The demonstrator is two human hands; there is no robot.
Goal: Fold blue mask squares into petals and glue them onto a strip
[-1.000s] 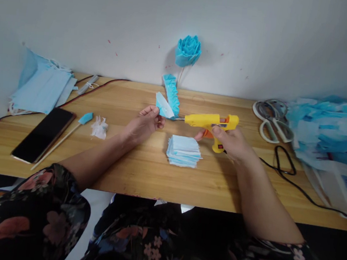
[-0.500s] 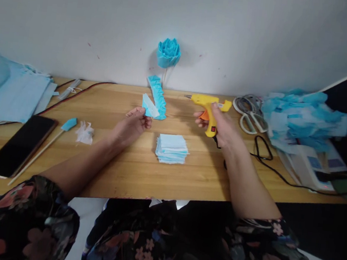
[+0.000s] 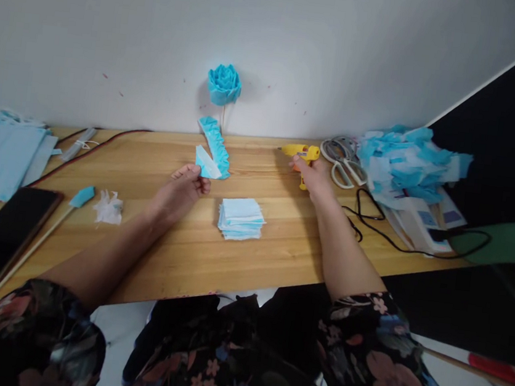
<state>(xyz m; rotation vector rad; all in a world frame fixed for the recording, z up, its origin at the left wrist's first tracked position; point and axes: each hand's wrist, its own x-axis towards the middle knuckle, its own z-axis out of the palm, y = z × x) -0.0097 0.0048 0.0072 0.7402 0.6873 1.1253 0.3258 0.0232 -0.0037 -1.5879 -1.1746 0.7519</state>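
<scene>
My left hand (image 3: 187, 186) pinches a folded piece of blue-and-white mask fabric (image 3: 207, 164) between thumb and fingers. Just behind that piece, a gathered, ruffled blue strip (image 3: 216, 145) rests on the table. My right hand (image 3: 311, 175) is closed around a yellow glue gun (image 3: 300, 152), whose nozzle points left; it is low over the back of the table, and I cannot tell if it touches the wood. Between my forearms lies a stack of cut light-blue fabric pieces (image 3: 240, 218). A blue fabric flower (image 3: 224, 84) on a thin stick stands against the wall.
Scissors (image 3: 343, 173) and a heap of blue scraps (image 3: 409, 164) lie at right, near a black cord (image 3: 374, 226). At left are a phone (image 3: 6, 235), a blue-tipped stick (image 3: 43, 234), a crumpled white scrap (image 3: 108, 207) and flat masks (image 3: 1, 154).
My right hand has brought the glue gun down and back towards the scissors, with its handle turned away. My left hand keeps its fabric piece. The whole view has swung to the right.
</scene>
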